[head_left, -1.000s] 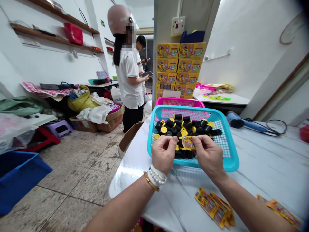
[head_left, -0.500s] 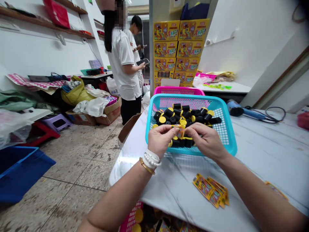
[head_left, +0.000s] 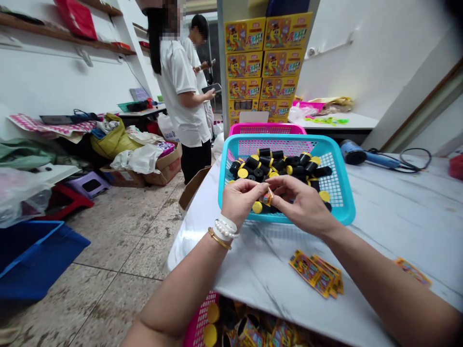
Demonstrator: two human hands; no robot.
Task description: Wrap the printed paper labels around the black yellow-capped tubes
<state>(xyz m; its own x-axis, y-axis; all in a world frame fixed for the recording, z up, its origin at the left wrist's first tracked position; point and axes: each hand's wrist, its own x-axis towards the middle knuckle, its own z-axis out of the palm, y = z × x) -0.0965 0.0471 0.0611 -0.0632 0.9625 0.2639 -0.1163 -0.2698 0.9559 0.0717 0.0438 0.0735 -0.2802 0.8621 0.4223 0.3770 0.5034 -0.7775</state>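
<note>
My left hand pinches a small yellow-orange printed label over the near side of a turquoise basket. Meeting it from the right, my right hand has thumb and fingers closed at the label's other edge. Part of the label is hidden behind the fingers. Black cylinders with yellow caps fill much of the basket beneath both hands. On the white marbled table, a fanned stack of printed labels lies between my forearms.
A pink basket below the table edge holds capped cylinders, some with printed labels. Another label lies near my right forearm. A blue corded tool rests at right. Yellow boxes are stacked behind. Two people stand beyond the table.
My right hand has turned and come closer to my left, its fingers now bunched around the label. The label looks folded or curled and shows less. The camera view has shifted slightly.
</note>
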